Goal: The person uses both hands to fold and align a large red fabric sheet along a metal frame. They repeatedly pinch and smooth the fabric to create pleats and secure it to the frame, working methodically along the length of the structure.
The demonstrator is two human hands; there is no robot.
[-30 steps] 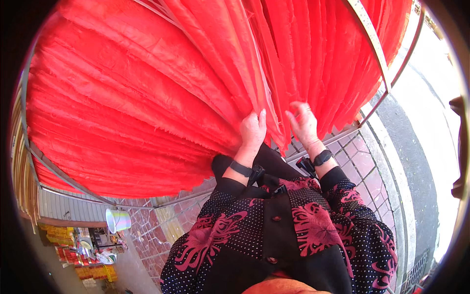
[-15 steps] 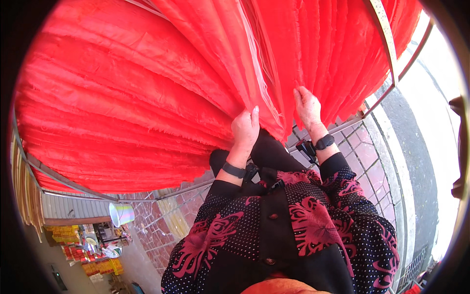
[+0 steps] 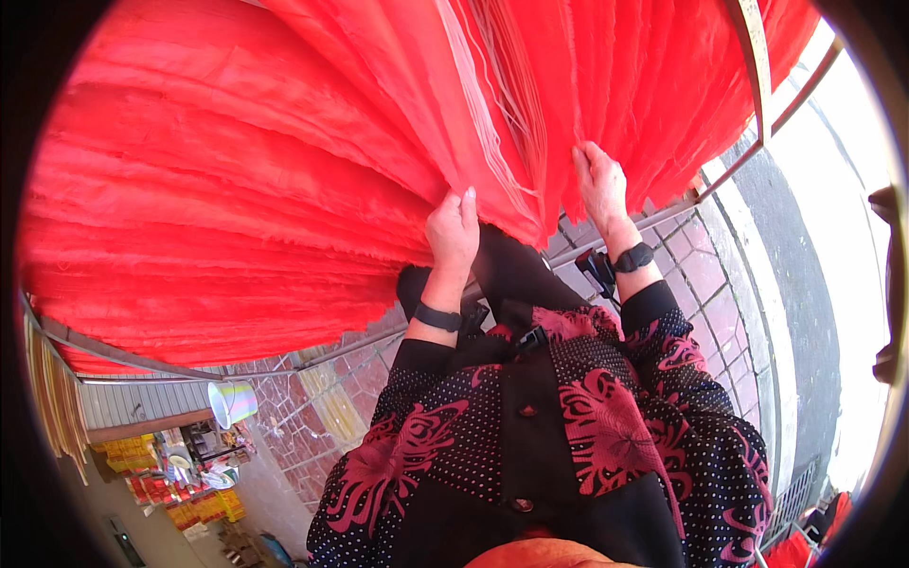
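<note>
Long folds of thin red fabric point(image 3: 237, 189) with frayed edges fan out in front of me. My left hand point(image 3: 453, 227) pinches the lower edge of one fold, thumb on top. To its right, my right hand point(image 3: 600, 185) has its fingers closed on the edge of another fold. Between the two hands, loose pale and red threads point(image 3: 516, 104) run down among the folds and come together near a point. A dark band sits on each wrist.
A curved metal frame point(image 3: 757, 76) surrounds the fabric. Paving point(image 3: 696, 275) lies below, with a kerb and grey road at the right. At the lower left stand a pale bucket point(image 3: 233, 402), long thin sticks point(image 3: 55, 388) and stacked yellow and red packages point(image 3: 194, 506).
Both hands have moved slightly up the picture, the left one also leftward. The gap between the gripped folds is wider and shows more threads.
</note>
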